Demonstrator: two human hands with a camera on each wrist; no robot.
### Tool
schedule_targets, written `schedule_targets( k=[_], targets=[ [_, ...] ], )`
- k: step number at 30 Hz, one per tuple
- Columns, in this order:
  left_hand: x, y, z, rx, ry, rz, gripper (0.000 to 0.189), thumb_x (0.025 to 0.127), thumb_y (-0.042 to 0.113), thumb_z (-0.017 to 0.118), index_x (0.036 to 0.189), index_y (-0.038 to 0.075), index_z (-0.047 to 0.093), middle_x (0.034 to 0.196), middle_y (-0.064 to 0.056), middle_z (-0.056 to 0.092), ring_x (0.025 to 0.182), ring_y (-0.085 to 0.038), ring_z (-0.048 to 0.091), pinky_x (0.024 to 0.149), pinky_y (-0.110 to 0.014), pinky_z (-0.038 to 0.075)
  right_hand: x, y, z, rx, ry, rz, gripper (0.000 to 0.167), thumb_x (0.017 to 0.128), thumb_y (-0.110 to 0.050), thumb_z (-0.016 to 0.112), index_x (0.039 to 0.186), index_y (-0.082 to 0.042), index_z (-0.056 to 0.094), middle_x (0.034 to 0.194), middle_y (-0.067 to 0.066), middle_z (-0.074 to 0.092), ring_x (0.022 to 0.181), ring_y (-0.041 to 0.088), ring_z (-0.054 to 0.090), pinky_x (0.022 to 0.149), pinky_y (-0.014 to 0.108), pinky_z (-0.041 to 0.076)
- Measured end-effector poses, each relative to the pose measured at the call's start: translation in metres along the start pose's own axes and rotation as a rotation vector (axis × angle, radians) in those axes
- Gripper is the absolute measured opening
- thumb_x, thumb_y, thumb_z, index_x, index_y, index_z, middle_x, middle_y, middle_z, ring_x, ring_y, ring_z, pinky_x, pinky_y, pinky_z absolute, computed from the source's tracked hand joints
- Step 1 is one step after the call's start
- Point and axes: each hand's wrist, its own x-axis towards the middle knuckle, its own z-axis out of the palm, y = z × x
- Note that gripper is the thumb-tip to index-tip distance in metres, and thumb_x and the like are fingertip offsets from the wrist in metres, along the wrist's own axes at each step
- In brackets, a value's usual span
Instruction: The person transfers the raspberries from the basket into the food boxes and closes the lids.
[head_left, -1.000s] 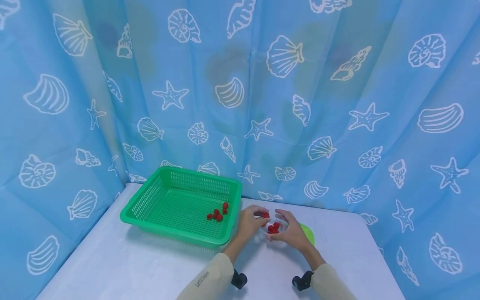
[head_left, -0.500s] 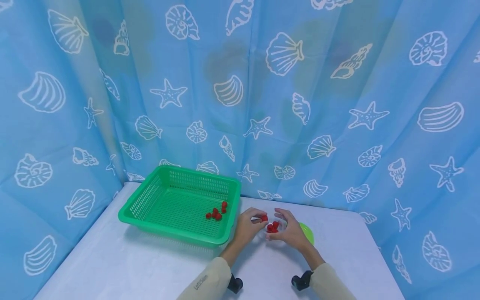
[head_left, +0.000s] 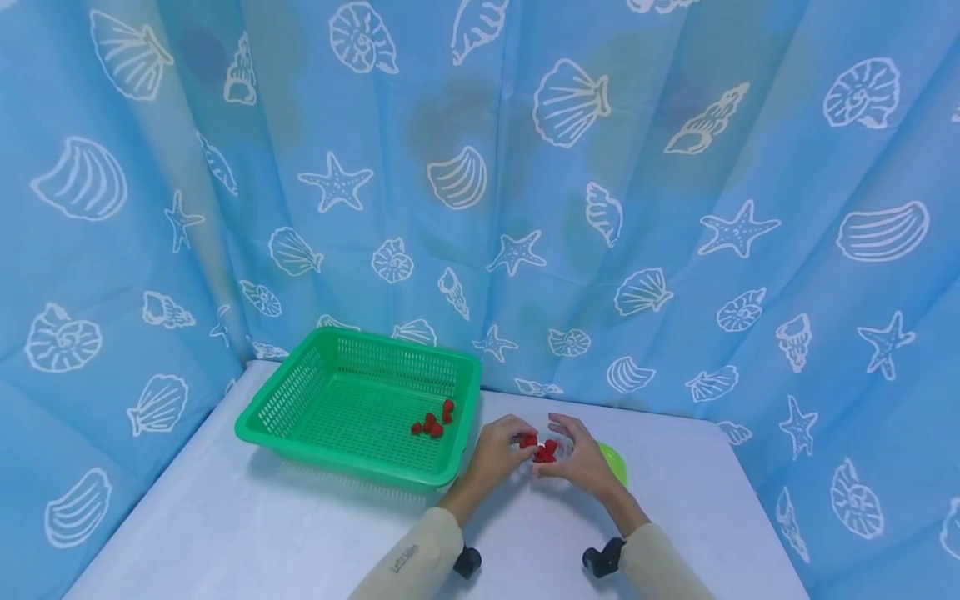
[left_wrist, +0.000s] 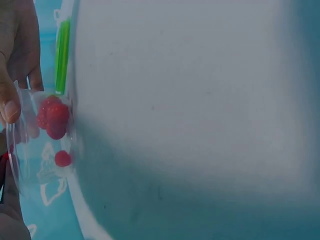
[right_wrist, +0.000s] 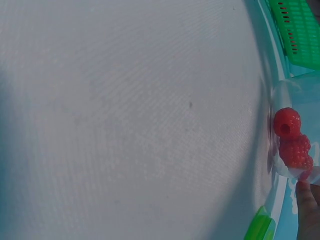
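A berry [head_left: 528, 441] is pinched by the left hand [head_left: 495, 450]; beside it, bumpy red raspberries [right_wrist: 295, 150] are held in a clear bowl [left_wrist: 34, 155] gripped by the right hand [head_left: 587, 467].

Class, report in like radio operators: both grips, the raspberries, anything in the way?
Left grip pinching a raspberry. Right grip holding clear tub, more raspberries inside. Lime-green disc beside right grip, apparently not in the way.

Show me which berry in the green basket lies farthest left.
The berry at the group's left end; all others in the basket lie to its right.
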Motion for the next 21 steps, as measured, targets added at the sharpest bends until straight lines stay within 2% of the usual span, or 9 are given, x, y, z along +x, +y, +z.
schedule_targets(
  k=[7,14,21],
  targets=[
    [0.005,0.007,-0.003,0.108,-0.060,-0.060,0.027,0.079,0.015,0.083,0.105,0.015,0.075,0.098,0.005,0.068,0.089,-0.008,0.062,0.079,-0.015,0.052,0.001,0.000,0.000,-0.001,0.002,-0.001,0.096,0.060,-0.036,0.093,0.142,-0.033,0.042,0.145,0.000,0.045,0.133,0.025,0.042,0.099,0.057,0.044],
    [0.007,0.017,-0.005,0.140,-0.090,-0.131,0.027,0.078,0.016,0.083,0.104,0.015,0.076,0.098,0.004,0.068,0.088,-0.009,0.062,0.078,-0.016,0.052,0.002,0.001,0.000,0.015,0.001,-0.006,0.097,0.060,-0.037,0.093,0.142,-0.032,0.041,0.145,0.000,0.044,0.134,0.025,0.042,0.099,0.057,0.043],
    [0.008,0.021,-0.005,0.163,-0.112,-0.150,0.024,0.079,0.015,0.083,0.101,0.013,0.076,0.095,0.001,0.068,0.089,-0.011,0.062,0.078,-0.018,0.053,0.002,0.002,0.000,0.018,-0.004,-0.004,0.101,0.059,-0.039,0.093,0.145,-0.025,0.041,0.145,0.001,0.044,0.134,0.025,0.041,0.101,0.057,0.042]
  ],
)
